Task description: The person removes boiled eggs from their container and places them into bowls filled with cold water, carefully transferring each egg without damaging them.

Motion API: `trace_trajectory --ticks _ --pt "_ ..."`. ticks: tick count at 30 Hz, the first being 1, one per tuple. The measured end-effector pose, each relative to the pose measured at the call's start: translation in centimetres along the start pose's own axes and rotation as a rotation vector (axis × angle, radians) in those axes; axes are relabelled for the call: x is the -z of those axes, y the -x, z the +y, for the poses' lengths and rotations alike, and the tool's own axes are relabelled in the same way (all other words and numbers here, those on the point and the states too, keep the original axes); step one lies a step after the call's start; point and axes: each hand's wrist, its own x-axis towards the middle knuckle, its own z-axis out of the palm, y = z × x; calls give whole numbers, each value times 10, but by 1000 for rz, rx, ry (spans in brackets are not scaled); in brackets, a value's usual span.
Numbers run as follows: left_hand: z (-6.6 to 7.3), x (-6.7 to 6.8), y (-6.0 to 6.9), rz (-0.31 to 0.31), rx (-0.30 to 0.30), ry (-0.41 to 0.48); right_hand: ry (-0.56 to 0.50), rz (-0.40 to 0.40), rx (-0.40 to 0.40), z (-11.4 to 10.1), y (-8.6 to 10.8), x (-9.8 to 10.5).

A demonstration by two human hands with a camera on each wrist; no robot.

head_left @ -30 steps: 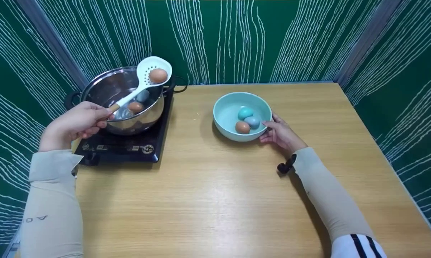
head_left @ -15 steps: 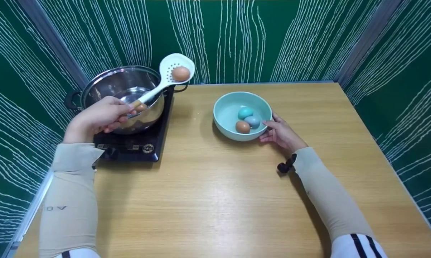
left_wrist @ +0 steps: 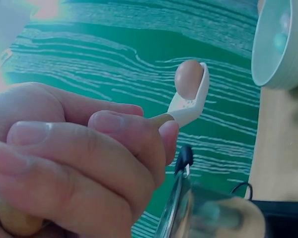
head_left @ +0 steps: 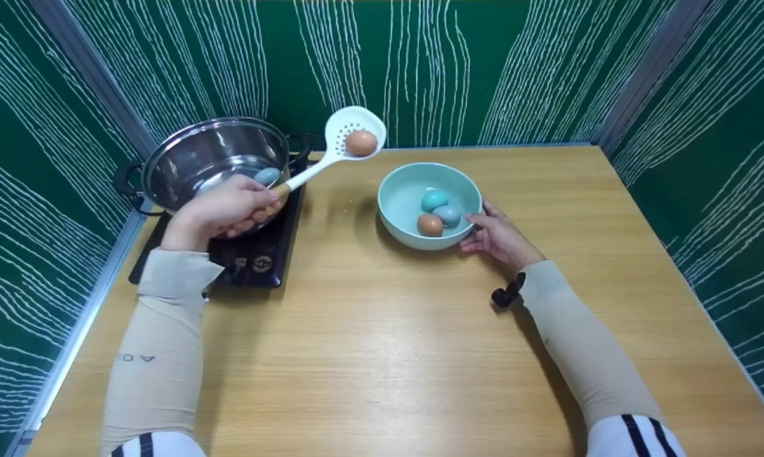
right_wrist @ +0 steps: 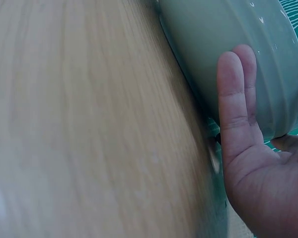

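Left hand [head_left: 230, 206] grips the wooden handle of a white slotted spoon [head_left: 312, 172]; a brown egg [head_left: 361, 143] rests in its head, beyond and right of that hand. Pot [head_left: 210, 152] stands just past the same hand. Right hand [head_left: 499, 235] holds the bowl [head_left: 398, 190], three eggs [head_left: 447, 216] inside to that hand's left; thumb contact at the rim seems likely, though poorly seen.
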Motion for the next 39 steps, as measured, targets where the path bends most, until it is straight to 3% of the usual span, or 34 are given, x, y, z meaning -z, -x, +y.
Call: trace_trajectory --ticks 9,17,23,28,39 --pt "2 -23 -18 -22 8 0 0 3 -2 1 0 0" --pt "-7 -43 -36 -20 -1 -31 -11 5 -1 2 0 -1" --pt "-13 -59 -49 -18 -14 0 -21 -5 13 3 1 0" --pt "-15 -70 -56 -15 -13 -2 -42 -26 40 3 0 0" --pt "-19 -87 -67 -8 -41 -30 -27 -5 -1 1 -1 0"
